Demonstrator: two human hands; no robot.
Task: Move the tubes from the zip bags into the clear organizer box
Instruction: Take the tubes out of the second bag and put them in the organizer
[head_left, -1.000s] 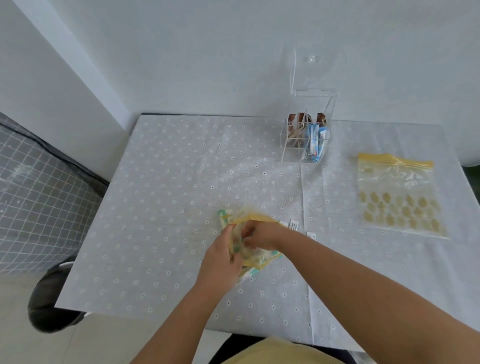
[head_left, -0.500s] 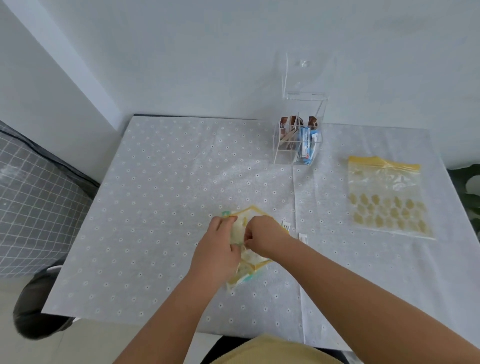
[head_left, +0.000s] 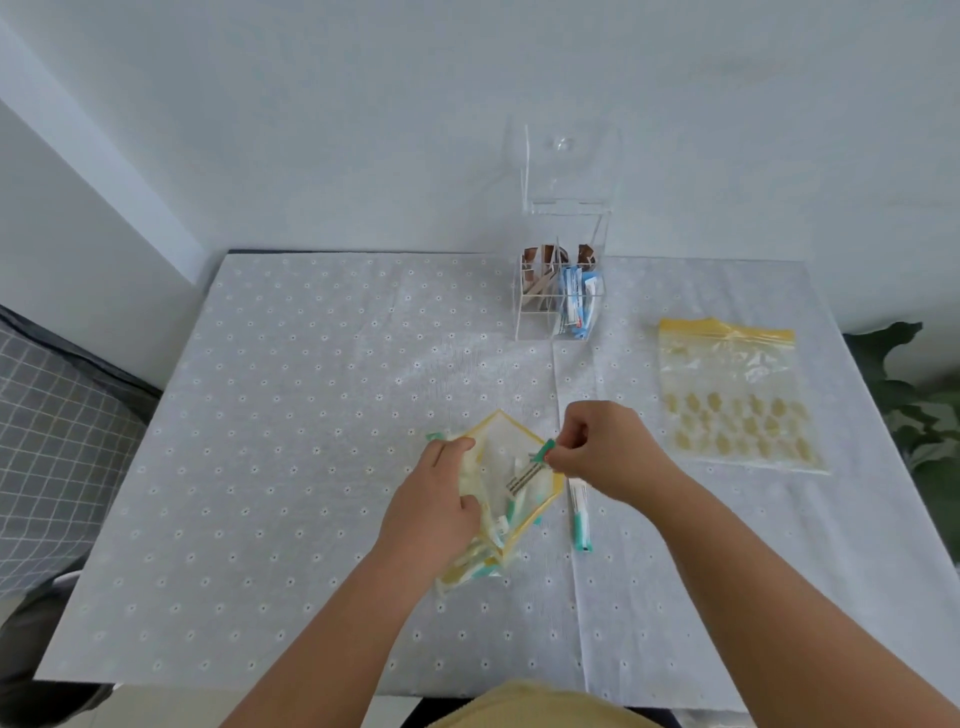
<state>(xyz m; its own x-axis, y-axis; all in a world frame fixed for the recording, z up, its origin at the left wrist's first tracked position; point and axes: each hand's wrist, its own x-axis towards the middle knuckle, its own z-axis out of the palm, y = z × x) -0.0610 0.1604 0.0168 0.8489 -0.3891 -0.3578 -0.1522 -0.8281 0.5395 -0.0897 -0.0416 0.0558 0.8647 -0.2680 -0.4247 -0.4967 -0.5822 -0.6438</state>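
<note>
Your right hand (head_left: 602, 449) pinches a thin green-capped tube (head_left: 530, 470) at the mouth of the crinkly yellow-rimmed zip bag (head_left: 511, 499), which your left hand (head_left: 436, 506) grips by its near side. Half a second ago both hands were bunched at the mouth; now one white tube (head_left: 579, 512) lies beside the bag, seemingly just clear. The clear organizer box (head_left: 558, 296) stands well beyond.

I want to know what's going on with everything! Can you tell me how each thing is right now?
Left hand: grips the zip bag, holding it open.
Right hand: pinches a tube by its green cap.
Zip bag: mouth open, tubes still inside.
Pinched tube: partway out of the bag.
Loose tube: lying flat on the table.
Second zip bag: flat on the table.
Organizer box: lid up, front left compartment empty.
</note>
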